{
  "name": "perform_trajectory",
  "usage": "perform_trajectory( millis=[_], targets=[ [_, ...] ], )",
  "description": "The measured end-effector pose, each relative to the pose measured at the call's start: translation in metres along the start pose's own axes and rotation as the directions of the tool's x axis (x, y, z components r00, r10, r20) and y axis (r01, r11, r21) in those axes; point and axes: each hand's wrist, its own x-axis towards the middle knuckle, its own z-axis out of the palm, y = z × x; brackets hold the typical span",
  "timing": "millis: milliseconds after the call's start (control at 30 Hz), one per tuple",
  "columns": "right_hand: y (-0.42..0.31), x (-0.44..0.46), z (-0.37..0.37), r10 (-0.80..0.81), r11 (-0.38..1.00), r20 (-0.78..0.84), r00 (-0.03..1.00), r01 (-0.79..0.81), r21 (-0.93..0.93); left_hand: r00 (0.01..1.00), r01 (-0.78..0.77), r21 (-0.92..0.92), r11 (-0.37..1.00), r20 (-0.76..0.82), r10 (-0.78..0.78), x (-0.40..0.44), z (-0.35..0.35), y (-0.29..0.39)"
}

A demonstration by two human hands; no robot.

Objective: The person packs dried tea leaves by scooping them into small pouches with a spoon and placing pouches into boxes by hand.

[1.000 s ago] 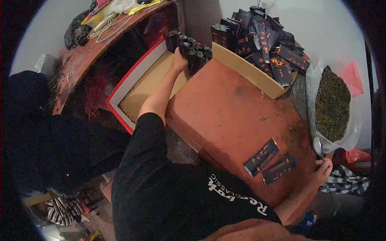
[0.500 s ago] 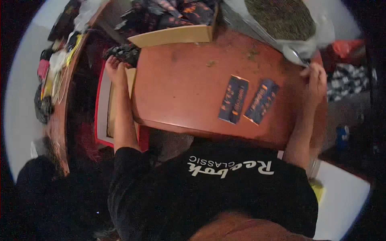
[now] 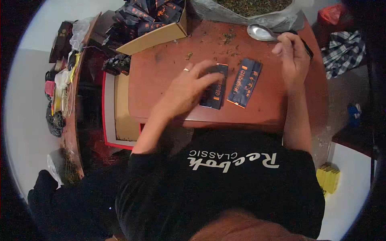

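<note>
My left hand reaches over the left of two dark pouches with orange print, its fingers spread and slightly blurred. They cover part of that pouch; whether they touch it I cannot tell. The other pouch lies flat and tilted beside it on the reddish-brown table. On the right, my right hand grips the handle of a metal spoon. The spoon's bowl is in front of a clear plastic bag holding dried leaves.
A cardboard box full of similar dark pouches stands at the back left. Leaf crumbs lie scattered on the table. A red-edged tray sits left of the table, a checked cloth to the right.
My left hand has moved from beside the tray rightward onto the left pouch. My right hand still holds the spoon, now showing its bowl. The camera view has shifted.
</note>
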Motion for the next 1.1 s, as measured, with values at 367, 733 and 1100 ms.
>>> perform_trajectory(
  millis=[367, 733, 1100],
  targets=[
    [-0.008, -0.005, 0.002, -0.096, 0.993, 0.080, 0.992, 0.101, -0.062, 0.948, -0.296, 0.210, 0.932, 0.182, 0.261, 0.029, -0.001, -0.029],
    [-0.011, -0.007, 0.001, 0.058, 0.957, 0.007, 0.998, -0.058, 0.283, 0.891, -0.032, -0.167, 0.985, -0.452, -0.047, 0.071, 0.025, -0.037],
    [-0.021, -0.009, -0.004, -0.001, 0.962, -0.007, 1.000, 0.003, 0.274, 0.862, 0.270, -0.187, 0.945, -0.391, -0.323, 0.102, 0.029, -0.004]
  ],
)
